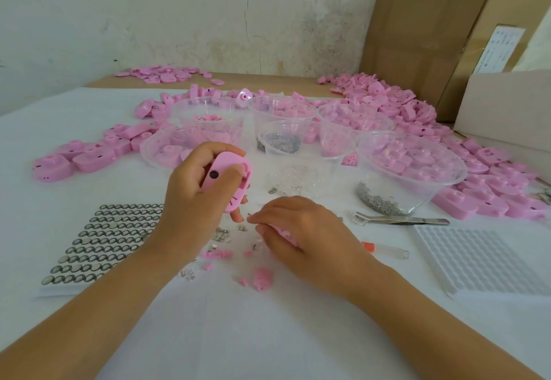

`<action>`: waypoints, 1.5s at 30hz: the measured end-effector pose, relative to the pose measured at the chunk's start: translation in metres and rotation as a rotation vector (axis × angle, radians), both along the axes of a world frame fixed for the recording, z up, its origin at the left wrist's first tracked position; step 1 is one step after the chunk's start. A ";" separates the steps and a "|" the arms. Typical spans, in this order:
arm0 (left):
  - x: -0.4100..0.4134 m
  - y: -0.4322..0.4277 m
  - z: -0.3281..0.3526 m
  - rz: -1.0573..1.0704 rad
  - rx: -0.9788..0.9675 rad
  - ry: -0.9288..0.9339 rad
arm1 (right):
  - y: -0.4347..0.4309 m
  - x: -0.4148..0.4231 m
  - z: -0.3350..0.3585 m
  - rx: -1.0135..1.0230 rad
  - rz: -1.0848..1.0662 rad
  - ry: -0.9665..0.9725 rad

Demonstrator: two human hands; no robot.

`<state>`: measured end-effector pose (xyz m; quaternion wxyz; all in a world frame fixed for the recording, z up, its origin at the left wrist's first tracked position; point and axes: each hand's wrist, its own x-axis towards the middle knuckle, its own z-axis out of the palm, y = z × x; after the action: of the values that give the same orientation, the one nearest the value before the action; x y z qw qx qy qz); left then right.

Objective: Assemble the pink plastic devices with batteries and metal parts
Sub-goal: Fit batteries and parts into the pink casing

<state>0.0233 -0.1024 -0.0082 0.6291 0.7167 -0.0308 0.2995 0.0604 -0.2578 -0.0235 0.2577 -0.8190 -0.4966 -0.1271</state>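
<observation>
1. Bench (268, 335) has a white cover. Its near edge is out of frame. The widest bare stretch lies between the two forearms, toward the viewer.
2. Left flank: a battery sheet (101, 245) lies flat, just beside the left forearm.
3. Right flank: a white tray (483, 260) lies flat, with tweezers (402, 220) just beyond it. Both are near the right hand but apart from it.
4. Ahead: clear bowls (417, 177) stand clustered, with pink housings (492, 177) heaped on either side. Cardboard boxes (417, 36) wall off the far right.
5. Between the hands: loose metal parts (222, 235) and small pink bits (262, 279) lie scattered on the cover.
6. Left hand (193, 188) is raised off the bench, in front of the bowls. Its fingers and thumb wrap the pink device (229, 182), which is held on edge with a dark round spot facing the camera.
7. Right hand (301, 236) sits low and palm down, just below and right of the device. Its fingers are curled with the tips bunched, and a pink piece (283, 233) shows beneath. I cannot tell whether the hand grips it.
</observation>
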 end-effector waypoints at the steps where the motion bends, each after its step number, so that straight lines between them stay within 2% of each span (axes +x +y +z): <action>1: 0.000 0.000 -0.001 -0.011 -0.011 0.005 | -0.002 -0.001 0.002 0.035 -0.016 -0.014; 6: -0.001 -0.003 -0.006 -0.073 -0.024 0.059 | -0.012 -0.002 0.011 0.096 -0.132 -0.072; 10: -0.001 -0.002 -0.005 -0.082 -0.026 0.062 | -0.027 0.007 0.028 0.285 -0.291 -0.025; 15: -0.005 -0.009 -0.006 -0.054 0.008 0.058 | -0.011 -0.004 0.035 0.370 -0.208 0.162; 17: -0.007 -0.007 0.002 -0.028 -0.012 -0.002 | 0.001 -0.006 0.031 0.232 -0.229 0.231; 19: -0.009 0.002 0.014 0.026 -0.042 -0.085 | 0.016 -0.007 0.026 0.019 -0.201 0.217; 24: -0.012 0.027 0.033 0.146 -0.033 -0.173 | 0.064 -0.031 0.017 -0.274 0.281 0.048; 26: -0.012 0.030 0.033 0.147 -0.031 -0.161 | 0.076 -0.040 0.012 -0.362 0.368 -0.034; 40: -0.011 0.031 0.029 0.110 0.009 -0.096 | 0.046 -0.048 0.006 -0.292 0.286 0.048; 45: -0.011 0.028 0.025 0.082 0.005 -0.086 | 0.025 -0.049 0.007 -0.282 0.272 -0.002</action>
<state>0.0126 -0.0747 0.0166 0.6127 0.7054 -0.0293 0.3553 0.0117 -0.2327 -0.0170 0.1546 -0.7723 -0.6157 -0.0208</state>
